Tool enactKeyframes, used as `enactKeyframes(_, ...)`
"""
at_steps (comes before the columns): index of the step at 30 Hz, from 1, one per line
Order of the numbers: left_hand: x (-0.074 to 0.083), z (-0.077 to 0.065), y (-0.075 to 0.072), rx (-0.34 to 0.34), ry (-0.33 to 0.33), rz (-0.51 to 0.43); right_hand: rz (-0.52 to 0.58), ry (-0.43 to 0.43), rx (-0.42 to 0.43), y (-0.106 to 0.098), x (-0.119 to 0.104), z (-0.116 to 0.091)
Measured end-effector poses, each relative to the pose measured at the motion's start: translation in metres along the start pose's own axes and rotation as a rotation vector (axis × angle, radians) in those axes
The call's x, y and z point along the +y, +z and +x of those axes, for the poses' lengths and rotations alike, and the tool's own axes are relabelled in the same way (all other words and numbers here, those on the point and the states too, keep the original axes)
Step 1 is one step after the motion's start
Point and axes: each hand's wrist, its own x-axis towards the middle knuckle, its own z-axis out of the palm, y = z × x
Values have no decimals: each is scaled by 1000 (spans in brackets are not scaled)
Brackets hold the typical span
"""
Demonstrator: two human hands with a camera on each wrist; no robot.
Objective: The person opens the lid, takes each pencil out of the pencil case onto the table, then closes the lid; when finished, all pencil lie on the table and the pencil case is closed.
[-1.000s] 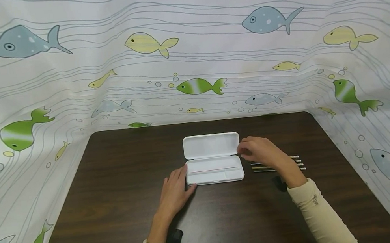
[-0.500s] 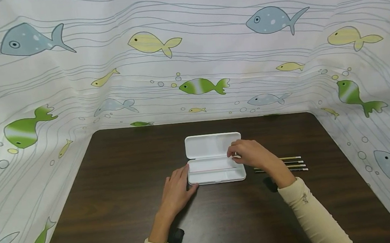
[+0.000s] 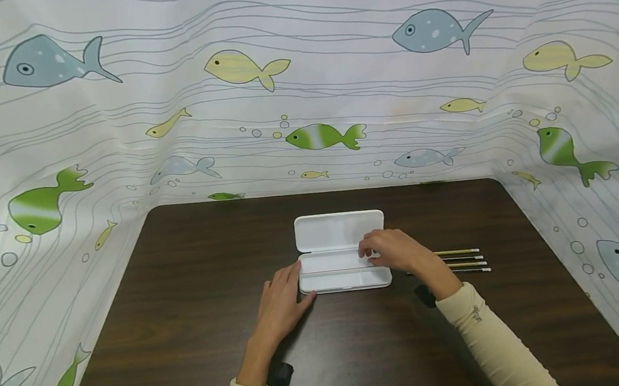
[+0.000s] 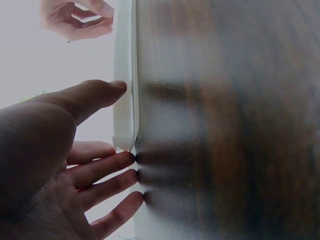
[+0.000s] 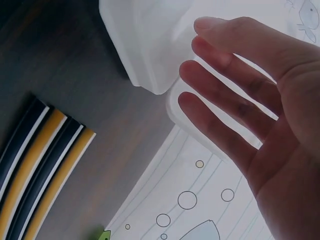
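A white pencil case [image 3: 344,280] lies on the table with its hinged lid [image 3: 325,232] raised toward the back. A thin divider runs lengthwise through its tray. My left hand [image 3: 278,303] rests at the case's left end, fingers nearly straight, thumb [image 4: 107,94] against the front wall. Over the right end of the tray is my right hand [image 3: 397,250], fingers loosely bent; the right wrist view shows nothing between thumb and fingers. Several black and gold pencils [image 5: 42,150] with white erasers lie side by side right of the case, partly hidden by my right wrist.
The dark wooden table [image 3: 192,262] has rounded far corners. A white curtain [image 3: 331,77] printed with fish surrounds it at the back and both sides. Black wrist devices [image 3: 280,378] sit under both of my forearms.
My right hand has moved left from beside the case's right edge to over the tray, then slightly down and nearer. More of the pencils shows. The left hand stays on the case.
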Motion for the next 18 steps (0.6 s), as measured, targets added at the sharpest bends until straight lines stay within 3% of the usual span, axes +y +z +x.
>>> enactKeyframes(7,0,0,-1,11,13,4,28,-4,-18,5,2,1)
enactKeyframes(18,0,0,-1,2,5,-3,-27,-40,41,14,5,3)
